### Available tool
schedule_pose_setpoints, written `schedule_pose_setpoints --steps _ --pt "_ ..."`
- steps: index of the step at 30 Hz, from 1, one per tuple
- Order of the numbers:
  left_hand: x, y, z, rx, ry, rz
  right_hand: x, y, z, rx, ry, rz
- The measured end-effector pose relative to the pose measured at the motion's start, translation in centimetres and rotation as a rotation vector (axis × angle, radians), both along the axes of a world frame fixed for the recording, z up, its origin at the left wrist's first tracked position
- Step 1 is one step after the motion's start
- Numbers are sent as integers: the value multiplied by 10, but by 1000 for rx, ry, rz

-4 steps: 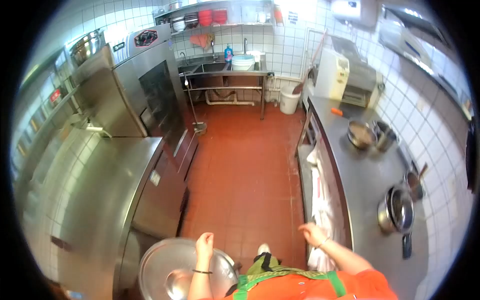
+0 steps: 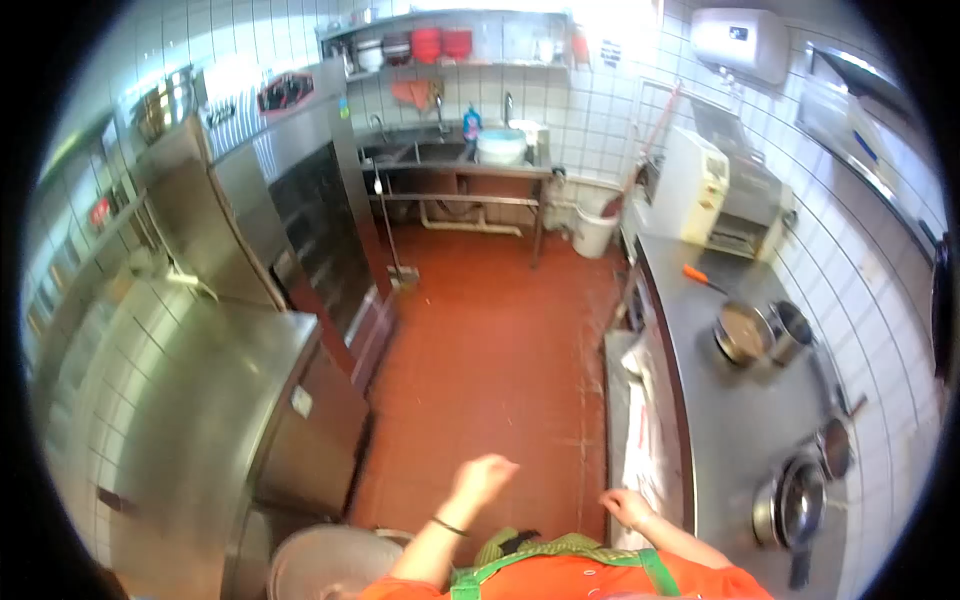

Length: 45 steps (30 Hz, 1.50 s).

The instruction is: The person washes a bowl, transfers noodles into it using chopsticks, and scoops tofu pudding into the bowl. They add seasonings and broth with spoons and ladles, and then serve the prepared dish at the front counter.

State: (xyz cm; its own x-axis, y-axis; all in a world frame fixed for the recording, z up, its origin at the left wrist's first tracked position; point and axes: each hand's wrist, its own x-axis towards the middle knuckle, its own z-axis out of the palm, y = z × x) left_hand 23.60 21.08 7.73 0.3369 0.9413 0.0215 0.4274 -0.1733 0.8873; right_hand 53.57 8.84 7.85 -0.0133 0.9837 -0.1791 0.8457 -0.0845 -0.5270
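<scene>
My left hand (image 2: 485, 478), with a dark band at its wrist, is held out in front of my body above the red floor. Its fingers are loosely curled in and hold nothing I can see. A little to the right, my right hand (image 2: 625, 507) hangs close to the front of the right counter, fingers curled and with no object showing in them. Below and left of my left arm is a large round metal lid or container top (image 2: 325, 565), partly cut off by the frame. Neither hand touches it.
Steel counters flank me, left (image 2: 200, 400) and right (image 2: 690, 400). On the right one are pots (image 2: 742, 335), stacked bowls (image 2: 790, 505) and an orange-handled tool (image 2: 695, 272). Ahead stand a sink (image 2: 420, 150), a white bucket (image 2: 594, 232) and a tall steel cabinet (image 2: 310, 200). Tiled floor (image 2: 480, 350) runs between.
My left hand has swung right, away from above the round metal lid. My right hand sits slightly lower in view. The whole room has shifted down as my head moved.
</scene>
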Motion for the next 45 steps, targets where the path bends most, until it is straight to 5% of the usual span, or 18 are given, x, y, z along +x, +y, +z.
schedule_pose_setpoints --steps 1,2,4,9,10,15,19,23,25,33,36,40,45 --pt "10 -3 -14 174 186 -164 -7 -15 -39 -181 73 -100" --pt "-1 71 37 407 339 -325 -36 58 -40 -76 194 -143" --pt "21 144 34 521 456 -571 -24 114 -91 -135 245 -236" --pt "45 374 0 500 569 -330 73 362 -78 9 194 -274" --pt "30 400 -21 329 738 -359 85 412 -90 88 234 -249" --pt "-71 516 -7 -46 680 -63 77 722 57 508 103 184" --pt "-150 631 5 -39 633 238 51 937 176 717 -70 362" --pt "-166 797 -11 84 554 370 11 1115 238 764 -37 307" --pt "-145 888 -3 184 535 256 11 1218 261 987 -196 363" --pt "-112 1137 119 427 395 94 -53 1540 403 1135 -182 225" --pt "-125 1197 109 450 308 244 -108 1643 412 1139 -114 226" --pt "-144 1305 22 115 -78 593 -184 1779 451 1326 -112 370" --pt "-167 1457 -66 38 182 945 -275 1879 516 1354 -138 388"
